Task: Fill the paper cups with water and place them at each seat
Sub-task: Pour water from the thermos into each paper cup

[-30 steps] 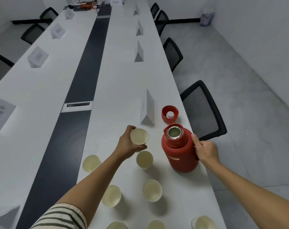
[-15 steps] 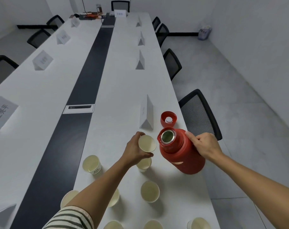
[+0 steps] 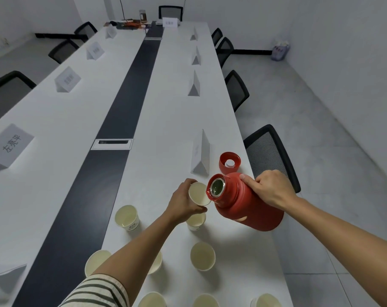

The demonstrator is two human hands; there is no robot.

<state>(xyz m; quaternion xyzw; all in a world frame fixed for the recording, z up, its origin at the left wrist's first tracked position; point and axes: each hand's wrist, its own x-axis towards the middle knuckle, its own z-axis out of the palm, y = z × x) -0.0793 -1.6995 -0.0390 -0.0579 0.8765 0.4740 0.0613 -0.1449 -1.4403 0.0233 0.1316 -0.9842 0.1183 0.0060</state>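
A long white table [image 3: 170,120] runs away down the room, split lengthways by a dark strip [image 3: 130,89]. Black mesh chairs stand along both sides, the nearest chair [image 3: 270,151] tucked against the right edge. Folded white name cards mark the seats, and the closest name card [image 3: 201,156] stands upright just beyond the hands.

A red flask [image 3: 243,209] is tipped over to the left near the right edge of the table, its open metal mouth facing the held cup. The right hand [image 3: 271,188] grasps it from the upper side, fingers wrapped over the body and thumb laid along the shoulder. The left hand [image 3: 184,202], coming from a striped sleeve [image 3: 95,291], is curled round a paper cup [image 3: 197,192] and holds it tilted, its rim right up against the flask's mouth (whether water is running cannot be told).

More cups stand on the table close by: one second cup [image 3: 195,221] directly beneath the left hand, a third cup [image 3: 127,218] to its left with a printed mark on its side, a fourth cup [image 3: 202,255] nearer the person, and others partly hidden by the left forearm or cut by the lower edge.

The flask's red lid [image 3: 229,162] lies open side up just beside the nearest name card, apart from the flask.
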